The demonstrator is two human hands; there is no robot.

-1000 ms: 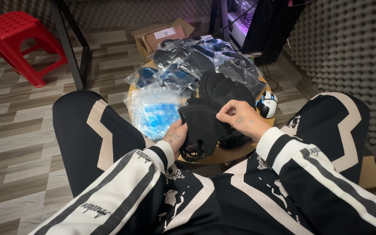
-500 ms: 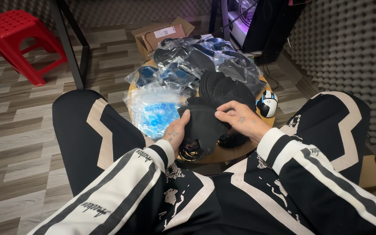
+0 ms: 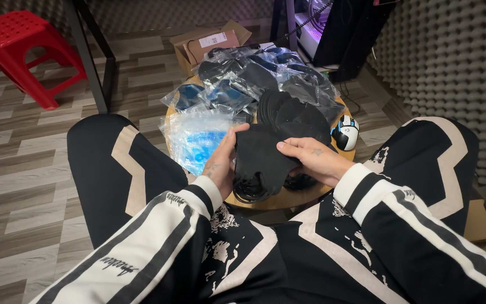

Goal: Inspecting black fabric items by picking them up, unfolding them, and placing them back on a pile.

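Two hands: both on one black face mask (image 3: 262, 157), held over the near edge of the small round counter (image 3: 288, 198), between the knees.
Left hand (image 3: 220, 163): fingers clamped on the mask's left edge, thumb on top, ear loops dangling below.
Right hand (image 3: 310, 160): fingers pinched on the mask's right side, holding it flat.
Step in hand: by my read, one mask is being taken off the stack of black masks (image 3: 293, 115) and straightened out between the hands.
Next move calls for: probably a clear plastic bag (image 3: 195, 138), lying just left of the mask on the counter; one hand would have to let go to pick it up and open it.
Around: bagged masks (image 3: 243, 79) heaped at the far side, a white and blue mouse (image 3: 345, 132) at the counter's right rim, a cardboard box (image 3: 209, 42) and a red stool (image 3: 21, 53) on the floor.
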